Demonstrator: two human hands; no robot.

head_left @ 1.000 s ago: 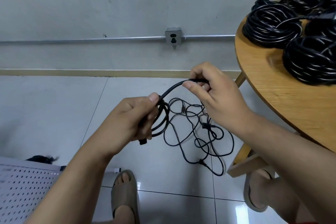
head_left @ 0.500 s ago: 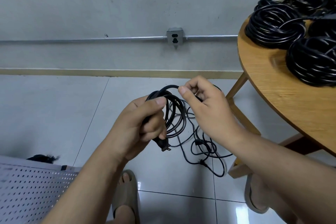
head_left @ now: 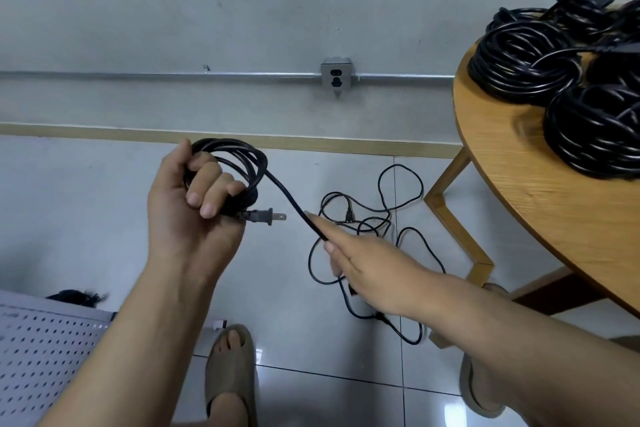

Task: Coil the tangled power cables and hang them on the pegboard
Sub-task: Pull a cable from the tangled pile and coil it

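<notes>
My left grip [head_left: 194, 215] clenches the cable coil [head_left: 239, 158], plug [head_left: 261, 217] poking out; right grip [head_left: 374, 270] pinches the free strand [head_left: 291, 201] taut to pull slack off the floor tangle [head_left: 398, 232] for nxt loop.

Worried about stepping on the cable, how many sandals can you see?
2. The left sandal is bottom centre, beside the pegboard; the right sandal bottom right, partly hidden behind the right forearm.

Black power cable [head_left: 294, 204]: several loops gathered in the left hand [head_left: 187, 211], two-prong plug [head_left: 263, 217] jutting rightward from the bundle; one strand slants down into the right hand [head_left: 374, 270]; the remainder lies tangled on the floor [head_left: 104, 218]. Black coiled cables [head_left: 526, 73]: heaped on the table [head_left: 519, 201]. White perforated pegboard [head_left: 41, 357]: lower left.
</notes>
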